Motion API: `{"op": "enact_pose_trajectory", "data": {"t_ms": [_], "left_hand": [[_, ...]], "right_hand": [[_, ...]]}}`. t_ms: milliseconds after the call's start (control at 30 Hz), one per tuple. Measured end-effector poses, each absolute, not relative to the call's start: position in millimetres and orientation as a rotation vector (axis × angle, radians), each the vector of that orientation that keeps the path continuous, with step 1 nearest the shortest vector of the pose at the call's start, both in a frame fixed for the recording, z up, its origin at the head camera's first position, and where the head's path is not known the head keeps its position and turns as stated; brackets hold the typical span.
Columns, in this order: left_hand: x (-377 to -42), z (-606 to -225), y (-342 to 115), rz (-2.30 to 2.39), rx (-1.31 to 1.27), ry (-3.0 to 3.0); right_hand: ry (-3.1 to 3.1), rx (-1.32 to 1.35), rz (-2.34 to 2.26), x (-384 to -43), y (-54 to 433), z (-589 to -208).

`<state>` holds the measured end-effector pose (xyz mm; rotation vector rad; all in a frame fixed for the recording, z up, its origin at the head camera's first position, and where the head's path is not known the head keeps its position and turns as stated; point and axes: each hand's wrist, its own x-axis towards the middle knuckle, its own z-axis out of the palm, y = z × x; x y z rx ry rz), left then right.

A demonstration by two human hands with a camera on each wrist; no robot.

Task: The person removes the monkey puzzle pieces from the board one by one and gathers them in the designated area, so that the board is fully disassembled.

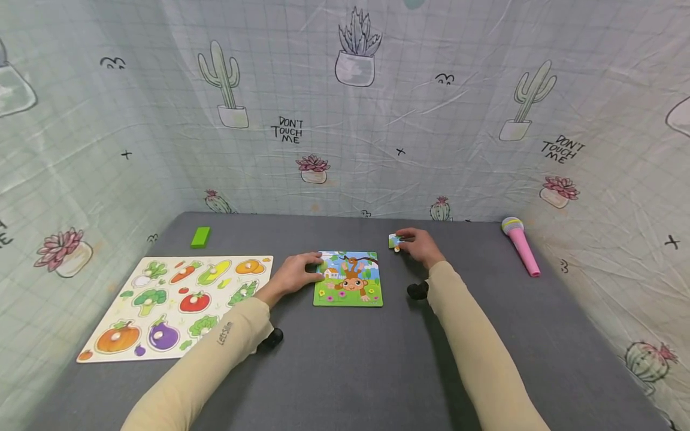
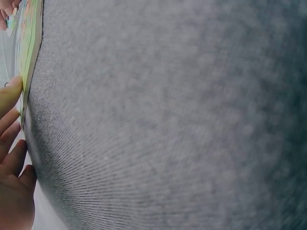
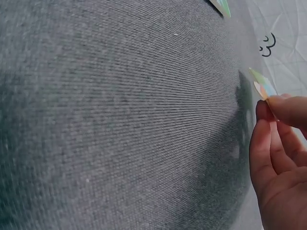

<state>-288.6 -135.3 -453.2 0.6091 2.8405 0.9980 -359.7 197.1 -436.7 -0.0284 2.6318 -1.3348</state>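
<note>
A square jigsaw puzzle (image 1: 353,284) with a monkey hanging by its tail lies flat on the dark table. My left hand (image 1: 293,272) rests at its left side, thumb against the edge and fingertips by the upper left corner. In the left wrist view, the thumb (image 2: 12,93) touches the puzzle's edge (image 2: 31,48). Beyond the upper right corner, my right hand (image 1: 419,245) pinches a small puzzle piece (image 1: 394,242) between thumb and fingers. The right wrist view shows that piece (image 3: 263,86) held tilted above the table by the fingertips.
A vegetable peg board (image 1: 180,353) lies to the left, partly under the left forearm. Behind it is a green block (image 1: 200,237). A pink toy microphone (image 1: 521,246) lies at the far right. A printed cloth (image 1: 345,179) rises behind the table.
</note>
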Motion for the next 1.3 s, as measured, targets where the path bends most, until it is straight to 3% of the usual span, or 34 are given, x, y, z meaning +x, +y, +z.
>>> {"op": "enact_pose_trajectory", "data": {"t_ms": [833, 1300], "left_hand": [[-286, -455, -135, 0.991, 0.604, 2.866], [-285, -454, -133, 0.986, 0.603, 2.858]], "right_hand": [[2.841, -0.221, -1.033, -356, 200, -447], [2.899, -0.162, -1.041, -359, 190, -450]]}}
